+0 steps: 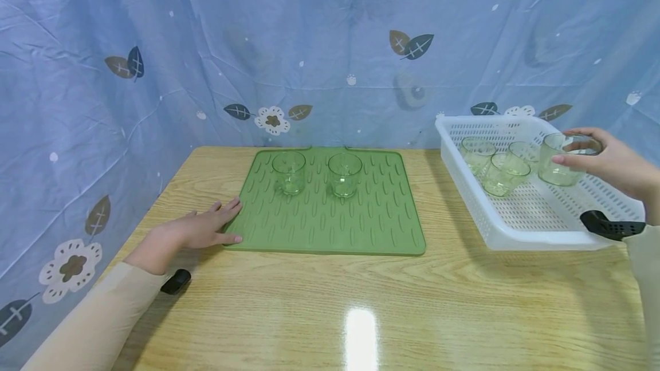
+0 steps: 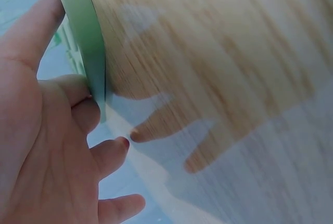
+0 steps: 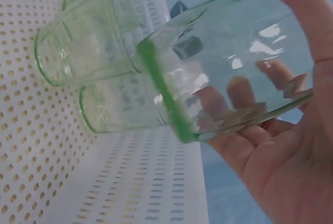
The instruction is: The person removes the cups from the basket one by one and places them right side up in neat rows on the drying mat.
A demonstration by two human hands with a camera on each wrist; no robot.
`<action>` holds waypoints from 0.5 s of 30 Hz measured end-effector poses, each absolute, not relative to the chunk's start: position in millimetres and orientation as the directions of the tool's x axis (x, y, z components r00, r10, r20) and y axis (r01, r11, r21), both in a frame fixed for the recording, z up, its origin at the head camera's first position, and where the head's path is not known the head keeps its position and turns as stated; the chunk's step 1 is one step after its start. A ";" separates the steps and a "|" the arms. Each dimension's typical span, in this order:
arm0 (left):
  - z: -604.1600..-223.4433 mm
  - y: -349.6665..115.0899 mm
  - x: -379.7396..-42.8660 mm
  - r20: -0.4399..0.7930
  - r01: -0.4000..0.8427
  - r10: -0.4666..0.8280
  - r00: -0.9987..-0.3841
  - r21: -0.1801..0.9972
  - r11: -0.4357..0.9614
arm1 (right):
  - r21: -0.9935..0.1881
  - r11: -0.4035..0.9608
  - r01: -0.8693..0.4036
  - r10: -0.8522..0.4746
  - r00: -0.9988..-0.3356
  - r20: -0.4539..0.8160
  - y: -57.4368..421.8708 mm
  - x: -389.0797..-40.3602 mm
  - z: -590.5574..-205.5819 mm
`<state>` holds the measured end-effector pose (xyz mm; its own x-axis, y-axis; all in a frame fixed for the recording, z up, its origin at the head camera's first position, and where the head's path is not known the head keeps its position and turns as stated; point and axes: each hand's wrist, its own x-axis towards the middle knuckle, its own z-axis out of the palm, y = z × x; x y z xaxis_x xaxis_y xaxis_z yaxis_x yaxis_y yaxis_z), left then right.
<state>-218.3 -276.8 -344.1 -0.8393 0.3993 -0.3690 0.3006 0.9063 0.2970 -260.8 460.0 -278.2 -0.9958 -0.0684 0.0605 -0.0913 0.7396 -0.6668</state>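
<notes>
My right hand (image 1: 605, 159) grips a clear greenish drinking glass (image 1: 557, 166) over the white plastic basket (image 1: 507, 237). In the right wrist view the fingers and thumb curl round the glass (image 3: 229, 68), whose thick green base points toward the other glasses. Several similar glasses (image 1: 507, 174) stand in the basket to the left of the held one. On the green ridged mat (image 1: 325, 228) two glass cups (image 1: 289, 173) stand side by side toward the back. My left hand (image 1: 206, 227) lies at the mat's left edge with fingers spread, thumb and fingertips touching the rim.
The mat and basket sit on a light wood-grain table (image 1: 289, 308), with a strip of tabletop between them. A blue patterned curtain (image 1: 330, 56) hangs along the back and left side. Black wrist devices (image 1: 611, 227) sit at both sleeves.
</notes>
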 end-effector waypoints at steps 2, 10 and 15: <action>-343.8 -276.9 -218.2 -0.368 0.302 0.400 -0.839 0.296 0.906 | -0.670 0.735 -0.104 -0.059 -0.994 0.090 457.6 -259.8 -277.1; -344.4 -277.9 -218.4 -0.369 0.304 0.401 -0.838 0.293 0.906 | -0.671 0.732 -0.119 -0.035 -0.990 0.137 444.5 -255.8 -270.7; -344.5 -278.4 -218.5 -0.364 0.311 0.404 -0.839 0.290 0.905 | -0.679 0.720 -0.143 -0.002 -0.979 0.205 450.7 -262.8 -277.2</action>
